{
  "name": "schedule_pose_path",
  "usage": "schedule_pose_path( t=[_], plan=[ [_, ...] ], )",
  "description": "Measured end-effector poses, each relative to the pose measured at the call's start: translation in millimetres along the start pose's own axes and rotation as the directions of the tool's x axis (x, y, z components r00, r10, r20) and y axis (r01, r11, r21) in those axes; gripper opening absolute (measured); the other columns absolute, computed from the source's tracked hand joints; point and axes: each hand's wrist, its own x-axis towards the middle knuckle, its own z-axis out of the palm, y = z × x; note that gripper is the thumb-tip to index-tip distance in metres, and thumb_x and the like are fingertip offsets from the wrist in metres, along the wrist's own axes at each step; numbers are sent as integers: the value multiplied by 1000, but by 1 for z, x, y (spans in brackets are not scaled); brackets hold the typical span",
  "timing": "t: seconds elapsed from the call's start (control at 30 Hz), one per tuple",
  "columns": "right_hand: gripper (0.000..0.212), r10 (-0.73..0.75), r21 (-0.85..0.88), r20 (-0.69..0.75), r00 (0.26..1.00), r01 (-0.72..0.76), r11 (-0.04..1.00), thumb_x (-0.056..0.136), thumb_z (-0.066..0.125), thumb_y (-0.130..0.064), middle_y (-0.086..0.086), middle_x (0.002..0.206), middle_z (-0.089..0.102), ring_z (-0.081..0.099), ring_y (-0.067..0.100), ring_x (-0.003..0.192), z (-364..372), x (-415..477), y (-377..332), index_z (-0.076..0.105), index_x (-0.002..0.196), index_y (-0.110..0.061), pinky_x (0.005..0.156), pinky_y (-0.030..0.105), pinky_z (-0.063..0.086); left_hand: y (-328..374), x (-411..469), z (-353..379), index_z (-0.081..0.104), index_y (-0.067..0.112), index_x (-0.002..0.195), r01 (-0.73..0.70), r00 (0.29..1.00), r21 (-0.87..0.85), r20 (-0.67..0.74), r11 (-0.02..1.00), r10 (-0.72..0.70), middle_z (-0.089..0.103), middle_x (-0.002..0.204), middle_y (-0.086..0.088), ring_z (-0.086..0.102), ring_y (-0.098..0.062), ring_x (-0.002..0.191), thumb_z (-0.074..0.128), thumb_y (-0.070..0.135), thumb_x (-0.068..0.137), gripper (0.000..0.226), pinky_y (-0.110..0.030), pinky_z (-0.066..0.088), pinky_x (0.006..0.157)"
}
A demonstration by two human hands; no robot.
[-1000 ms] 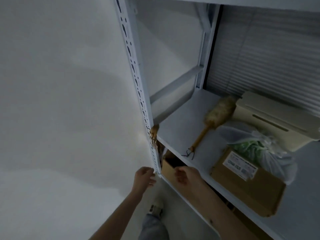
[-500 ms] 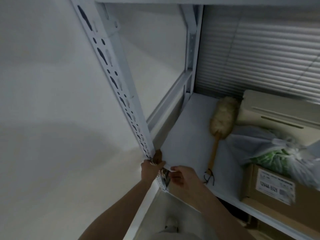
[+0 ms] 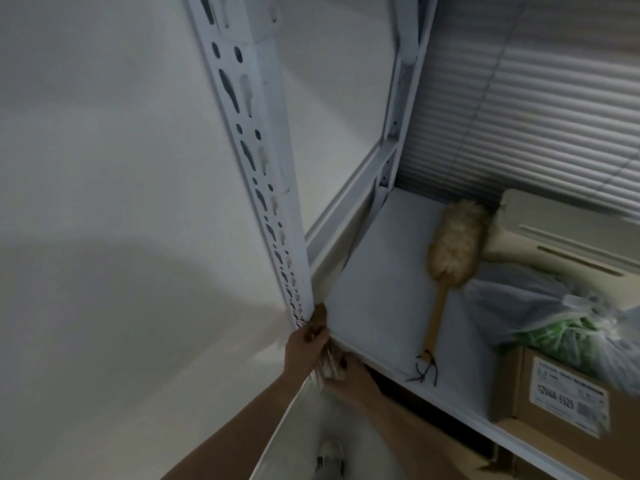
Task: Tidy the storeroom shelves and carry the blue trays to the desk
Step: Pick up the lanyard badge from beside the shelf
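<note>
Lower centre: one left hand [image 3: 304, 348] grips one brown object [image 3: 319, 317] at the foot of one slotted post [image 3: 263, 161]. One right hand [image 3: 349, 377] lies just beside it, its grip not discernible. One shelf [image 3: 381, 289], centre right, carries one duster [image 3: 453, 251], one bag [image 3: 554, 320], one cardboard box [image 3: 561, 403] and one cream bin [image 3: 568, 237].

- The left forearm [image 3: 235, 431], bare, rises from the bottom edge, slanting up to the right.
- The left hand [image 3: 306, 346] is raised, its fingers curled round a small brown thing [image 3: 318, 318] that sticks out above them.
- The right hand [image 3: 348, 377] sits just below and beside it, fingers curled; what it holds is too blurred to tell.
- The right forearm [image 3: 408, 431] runs down to the lower right.
</note>
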Motion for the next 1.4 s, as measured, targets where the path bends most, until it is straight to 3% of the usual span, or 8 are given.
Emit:
schedule_pose_path(
  t=[0.1, 0.37, 0.57, 0.73, 0.93, 1.1, 1.27, 1.4],
  plan=[
    [83, -104, 163, 89, 991, 89, 983, 80, 79, -28, 1, 143, 48, 50, 20, 132, 20, 18, 1, 33, 149, -19, 105, 36, 46, -3, 6, -4, 67, -7, 91, 70, 996, -56, 52, 996, -67, 71, 91, -28, 71, -38, 86, 77, 36, 81, 46, -51, 59, 79],
    [31, 26, 263, -101, 995, 2, 965, 92, 65, -31, -4, 110, 69, 66, 17, 102, 30, 28, 13, 62, 121, -24, 91, 38, 54, -14, 1, -36, 69, 0, 89, 138, 990, -202, 58, 970, -129, 66, 81, -11, 63, -22, 70, 79, 29, 82, 32, -34, 54, 65],
    [31, -20, 427, -165, 986, 90, 900, 86, 70, -5, -17, 85, 73, 70, -3, 80, 28, 1, 21, 62, 99, -31, 61, 18, 55, -19, -24, -40, 68, 9, 114, 199, 911, -37, 375, 979, -171, 70, 105, -10, 69, -22, 91, 70, 35, 89, 36, -29, 59, 73],
    [33, 22, 629, -105, 994, 49, 776, 85, 69, 3, -1, 94, 76, 74, 19, 88, 5, -14, 17, 68, 108, -21, 68, 29, 59, -4, -44, -44, 70, 13, 103, 144, 912, 0, 388, 990, -133, 75, 78, 3, 71, -7, 62, 67, 49, 87, 39, -20, 53, 51],
    [24, -24, 640, -127, 992, 100, 762, 88, 61, 10, 11, 89, 72, 75, 18, 78, -1, -29, -8, 66, 105, -7, 66, 28, 60, 16, -65, -32, 69, 18, 111, 141, 886, -207, 462, 968, -30, 75, 99, -2, 74, -12, 78, 63, 22, 96, 16, -22, 59, 69],
    [27, -41, 638, -76, 996, 80, 766, 81, 59, 1, 28, 108, 69, 66, 46, 105, -15, -42, -20, 68, 106, 1, 92, 59, 53, 13, -69, -44, 68, 8, 110, 138, 928, -306, 372, 942, -15, 73, 104, -16, 70, -33, 92, 58, 11, 98, 16, -48, 58, 88],
    [33, 73, 787, 159, 985, -171, 593, 85, 71, -36, 16, 81, 72, 69, 26, 68, -35, -33, -61, 74, 86, -3, 66, 32, 58, 1, -73, -62, 71, 10, 105, 146, 873, -259, 488, 955, -1, 77, 96, -9, 75, -24, 88, 66, 13, 93, 14, -32, 60, 74],
    [18, 50, 803, 323, 945, -302, 514, 91, 64, -19, 11, 81, 70, 66, 24, 74, -48, -22, -97, 61, 99, -4, 70, 35, 56, -6, -82, -74, 74, 19, 102, 141, 870, -236, 493, 961, -6, 78, 100, -4, 76, -21, 91, 68, 14, 90, 14, -27, 61, 69]
  ],
)
